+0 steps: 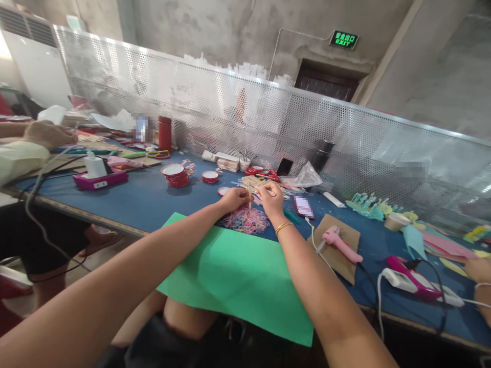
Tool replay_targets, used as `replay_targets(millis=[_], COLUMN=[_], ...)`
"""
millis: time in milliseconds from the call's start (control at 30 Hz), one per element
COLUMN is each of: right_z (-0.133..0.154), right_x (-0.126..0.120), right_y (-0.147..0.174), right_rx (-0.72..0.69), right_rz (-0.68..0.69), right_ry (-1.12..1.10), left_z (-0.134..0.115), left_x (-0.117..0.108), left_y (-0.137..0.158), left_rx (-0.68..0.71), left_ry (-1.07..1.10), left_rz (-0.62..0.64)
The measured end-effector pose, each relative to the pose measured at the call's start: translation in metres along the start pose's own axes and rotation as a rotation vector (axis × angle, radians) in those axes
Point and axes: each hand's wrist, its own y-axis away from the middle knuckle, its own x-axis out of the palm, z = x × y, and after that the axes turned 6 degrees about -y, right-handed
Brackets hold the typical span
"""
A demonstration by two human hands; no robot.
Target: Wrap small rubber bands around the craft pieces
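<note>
Mid-frame, our left fingers (241, 193) grip a stick (250, 197), our right fingers (270, 189) pinch something unclear, and tangled threads (246, 221) could snag.

On the surface (141, 199), a pile of threads (247, 221) lies below the fingers (244, 193), with a sheet (238, 281) nearer the person. Left of the fingers stand stacked discs (177, 178), a flask (164, 134) behind. Right of the fingers lie a phone (304, 207), then a glue gun (342, 245) on cardboard (344, 269). Behind the fingers stands a panel (215, 97).
</note>
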Motion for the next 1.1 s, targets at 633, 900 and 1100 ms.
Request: replay_targets(millis=[633,900,1100], right_z=[0.005,-0.004,0.002], right_x=[0.004,0.0,0.004], right_y=[0.003,-0.002,0.002], right_rx=[-0.013,-0.01,-0.012], right_rz=[0.031,0.009,0.051], right_ry=[0.015,0.026,0.001], left_z=[0.002,0.002,0.001], left_x=[0.0,0.0,0.001], left_y=[-0.001,-0.001,0.0], left_rx=[0.005,0.012,0.019], left_ry=[0.026,0.026,0.051], left_rz=[0.003,0.006,0.008])
